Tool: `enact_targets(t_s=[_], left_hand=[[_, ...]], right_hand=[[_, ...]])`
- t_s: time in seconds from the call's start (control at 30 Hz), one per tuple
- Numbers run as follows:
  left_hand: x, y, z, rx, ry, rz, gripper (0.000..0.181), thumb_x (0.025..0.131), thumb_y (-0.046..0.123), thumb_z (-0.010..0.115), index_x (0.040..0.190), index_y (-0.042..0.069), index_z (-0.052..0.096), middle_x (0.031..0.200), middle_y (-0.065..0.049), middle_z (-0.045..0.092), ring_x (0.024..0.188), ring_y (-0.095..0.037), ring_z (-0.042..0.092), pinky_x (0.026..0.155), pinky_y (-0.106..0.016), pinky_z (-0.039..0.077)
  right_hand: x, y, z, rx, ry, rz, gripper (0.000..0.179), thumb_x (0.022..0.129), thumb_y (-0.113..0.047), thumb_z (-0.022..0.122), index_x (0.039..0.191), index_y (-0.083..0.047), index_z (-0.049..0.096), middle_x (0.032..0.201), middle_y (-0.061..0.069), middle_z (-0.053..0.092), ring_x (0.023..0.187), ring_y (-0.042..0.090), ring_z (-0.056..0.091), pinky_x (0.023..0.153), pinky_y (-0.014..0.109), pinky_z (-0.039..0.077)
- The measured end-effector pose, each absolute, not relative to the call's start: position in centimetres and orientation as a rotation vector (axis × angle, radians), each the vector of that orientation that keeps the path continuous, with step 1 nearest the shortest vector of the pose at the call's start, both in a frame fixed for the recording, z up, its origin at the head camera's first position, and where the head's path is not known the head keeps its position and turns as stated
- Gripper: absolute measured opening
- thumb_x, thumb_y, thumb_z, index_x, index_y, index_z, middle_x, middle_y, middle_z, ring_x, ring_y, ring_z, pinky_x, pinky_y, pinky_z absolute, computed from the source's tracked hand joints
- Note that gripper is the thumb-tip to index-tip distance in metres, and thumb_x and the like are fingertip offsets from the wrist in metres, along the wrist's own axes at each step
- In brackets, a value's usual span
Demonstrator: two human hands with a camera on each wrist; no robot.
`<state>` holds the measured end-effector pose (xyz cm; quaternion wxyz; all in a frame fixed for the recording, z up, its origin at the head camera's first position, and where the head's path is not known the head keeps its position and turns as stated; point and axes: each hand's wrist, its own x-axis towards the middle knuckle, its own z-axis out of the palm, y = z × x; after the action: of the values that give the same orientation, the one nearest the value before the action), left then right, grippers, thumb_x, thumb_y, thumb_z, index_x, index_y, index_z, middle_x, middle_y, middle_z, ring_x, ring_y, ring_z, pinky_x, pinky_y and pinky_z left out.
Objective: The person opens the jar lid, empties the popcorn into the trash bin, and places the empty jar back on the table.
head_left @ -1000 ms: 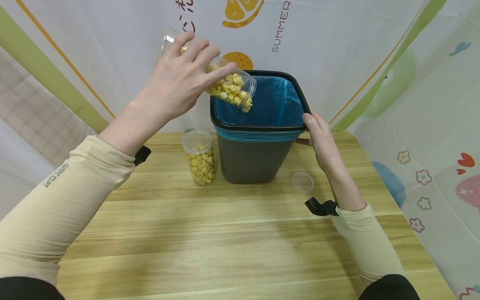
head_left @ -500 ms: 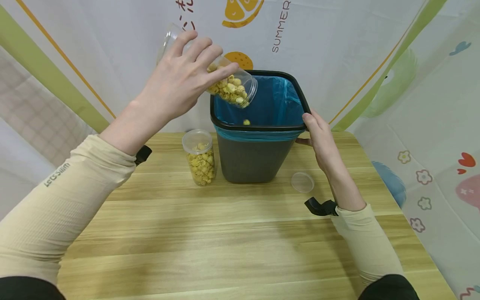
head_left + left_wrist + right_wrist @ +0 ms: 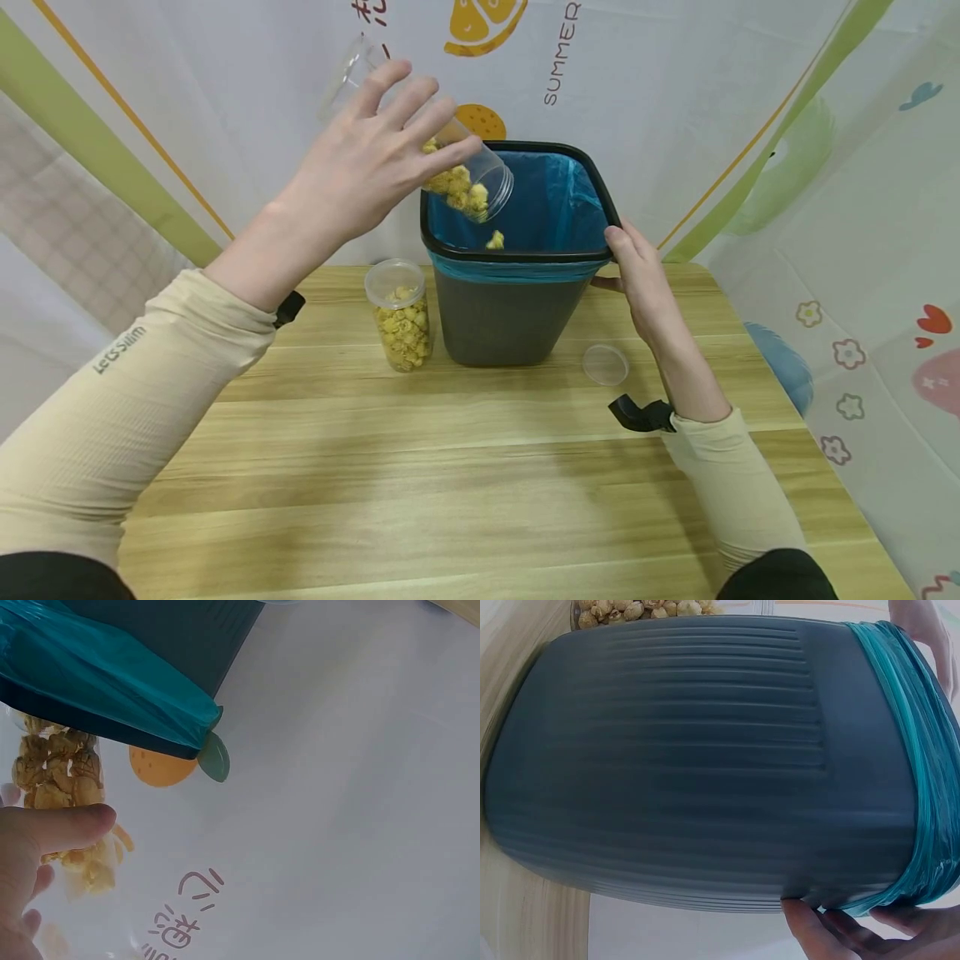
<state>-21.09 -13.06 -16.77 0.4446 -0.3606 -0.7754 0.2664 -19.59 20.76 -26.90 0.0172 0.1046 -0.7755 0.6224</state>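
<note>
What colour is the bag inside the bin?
The bag is blue, best seen in the head view.

From the head, looks forward and down across the bench (image 3: 420,492), far back enough for the left hand (image 3: 367,162), the right hand (image 3: 641,279), the bin (image 3: 502,321) and the curtain (image 3: 645,92) behind. From the left wrist, looks close past the thumb (image 3: 75,827) toward the curtain, with the bin upside down at upper left. From the right wrist, faces the side of the bin very near, turned sideways, base (image 3: 502,772) to the left, bag (image 3: 922,742) to the right. Shares the bin across all three; shares the tilted jar (image 3: 482,169) between head and left wrist, the standing jar (image 3: 402,325) between head and right wrist.
</note>
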Motion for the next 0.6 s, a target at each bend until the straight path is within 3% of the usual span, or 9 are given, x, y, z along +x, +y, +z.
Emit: enact_targets(t_s=[0.6], left_hand=[[-21.07,-12.83,-16.33,-0.916,-1.898,0.715,0.076,0.082,-0.002,0.076,0.148,0.02,0.046,0.139,-0.012,0.051,0.136,-0.034,0.044,0.127,-0.046,0.025]], right_hand=[[-19.68,20.64,-27.08,0.321,-2.391,1.937,0.055,0.106,-0.044,0.039,0.156,-0.022,0.044,0.154,0.013,0.044,0.14,0.028,0.042,0.111,0.071,0.04]])
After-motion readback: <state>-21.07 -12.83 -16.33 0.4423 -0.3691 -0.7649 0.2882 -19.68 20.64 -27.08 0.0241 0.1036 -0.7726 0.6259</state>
